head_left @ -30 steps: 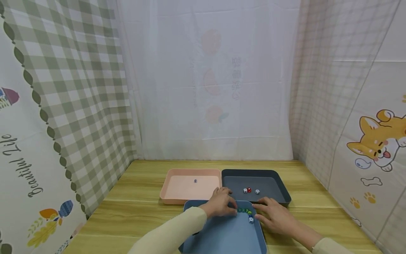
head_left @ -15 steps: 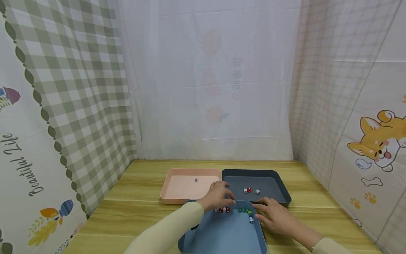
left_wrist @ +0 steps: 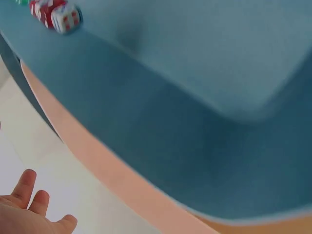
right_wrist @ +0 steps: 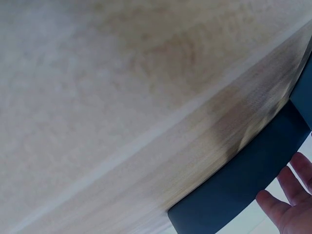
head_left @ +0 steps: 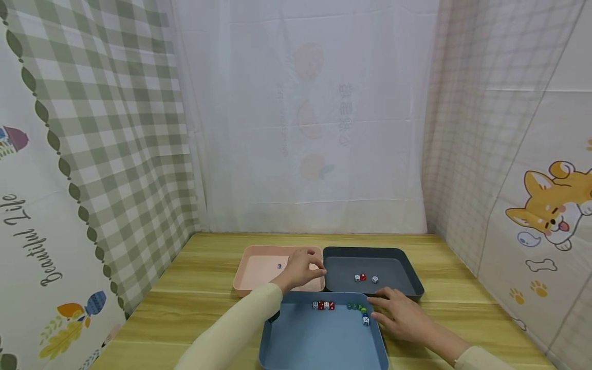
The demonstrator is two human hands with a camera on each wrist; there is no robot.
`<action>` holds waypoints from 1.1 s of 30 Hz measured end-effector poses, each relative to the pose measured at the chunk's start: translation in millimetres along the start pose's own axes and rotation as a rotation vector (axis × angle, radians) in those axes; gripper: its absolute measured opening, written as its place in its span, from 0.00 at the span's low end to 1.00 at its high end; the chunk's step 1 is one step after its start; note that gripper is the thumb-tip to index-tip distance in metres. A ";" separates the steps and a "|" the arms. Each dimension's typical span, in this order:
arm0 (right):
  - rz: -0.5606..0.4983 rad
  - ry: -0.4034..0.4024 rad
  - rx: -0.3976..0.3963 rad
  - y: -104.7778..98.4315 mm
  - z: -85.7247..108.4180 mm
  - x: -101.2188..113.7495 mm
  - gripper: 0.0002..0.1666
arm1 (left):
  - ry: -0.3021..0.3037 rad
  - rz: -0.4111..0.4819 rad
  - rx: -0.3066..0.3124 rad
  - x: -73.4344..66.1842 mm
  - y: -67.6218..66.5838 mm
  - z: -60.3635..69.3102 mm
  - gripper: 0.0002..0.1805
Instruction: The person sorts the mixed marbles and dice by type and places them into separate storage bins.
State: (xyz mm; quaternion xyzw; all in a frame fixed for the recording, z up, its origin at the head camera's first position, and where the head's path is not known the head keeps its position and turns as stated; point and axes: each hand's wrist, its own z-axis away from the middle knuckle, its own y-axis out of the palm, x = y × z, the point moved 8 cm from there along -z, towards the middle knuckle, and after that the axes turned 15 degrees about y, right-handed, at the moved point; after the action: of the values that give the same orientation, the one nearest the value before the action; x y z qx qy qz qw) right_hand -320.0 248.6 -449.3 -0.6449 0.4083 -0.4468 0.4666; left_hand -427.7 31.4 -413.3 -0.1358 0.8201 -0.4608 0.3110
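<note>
1. The left hand [head_left: 301, 268] hung above the right part of the pink tray [head_left: 252, 280]; its fingers were loosely bent, with no grip on anything visible.
2. Left of it lay a bluish piece [head_left: 279, 266], too small to identify; nearer the person, below that hand, a row of red and white dice [head_left: 324, 305] stood in the blue tray [head_left: 324, 344].
3. The right hand [head_left: 402, 313] was open-fingered, holding nothing visible, at the blue tray's corner; green dice [head_left: 356, 307] lay just left of its fingertips; the dark tray [head_left: 370, 257] was beyond.
</note>
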 end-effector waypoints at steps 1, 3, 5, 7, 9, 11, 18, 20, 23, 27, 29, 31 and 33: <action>0.000 -0.003 -0.001 -0.3 0.2 0.3 0.26 | -0.008 0.013 -0.016 3.9 -3.2 1.0 0.07; 0.002 -0.002 -0.001 -0.4 0.5 0.4 0.26 | -0.030 0.029 -0.045 12.0 -9.5 3.3 0.06; 0.002 -0.003 -0.004 -0.6 0.6 0.6 0.26 | -0.047 0.045 -0.071 19.5 -15.3 5.8 0.06; -0.002 -0.008 -0.005 -1.6 1.1 1.4 0.26 | -0.062 0.044 -0.088 26.7 -20.8 8.2 0.07; -0.006 -0.007 -0.002 -2.0 1.3 1.8 0.26 | -0.076 0.038 -0.099 33.3 -26.0 11.0 0.07; -0.011 -0.011 0.000 -2.9 1.8 2.4 0.26 | -0.086 0.022 -0.112 39.5 -31.3 14.0 0.07; -0.012 -0.011 0.001 -3.7 2.0 3.3 0.26 | -0.211 0.017 -0.138 65.4 -45.9 27.3 0.08; -0.012 -0.013 -0.002 -4.0 1.9 3.6 0.26 | -0.255 0.025 -0.148 73.1 -49.3 31.7 0.09; -0.015 -0.021 -0.010 -4.4 2.1 3.9 0.26 | -0.302 0.041 -0.161 82.5 -53.7 37.7 0.11; -0.011 -0.036 -0.028 -3.9 2.7 3.5 0.26 | -0.334 0.049 -0.176 92.2 -58.6 45.6 0.10; -0.007 -0.042 -0.036 -3.3 3.0 2.9 0.26 | -0.343 0.045 -0.181 96.4 -60.3 49.3 0.09; -0.005 -0.045 -0.041 -2.8 3.2 2.4 0.26 | -0.349 0.035 -0.184 100.2 -60.9 52.7 0.09; -0.005 -0.045 -0.043 -2.8 3.2 2.0 0.26 | -0.354 0.024 -0.188 103.3 -61.1 55.6 0.09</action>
State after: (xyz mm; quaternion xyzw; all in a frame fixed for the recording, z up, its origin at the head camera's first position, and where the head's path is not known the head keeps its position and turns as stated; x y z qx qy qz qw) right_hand -316.1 248.1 -446.7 -0.6658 0.4056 -0.4245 0.4604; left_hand -475.8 -91.4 -423.0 -0.2333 0.7936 -0.3473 0.4418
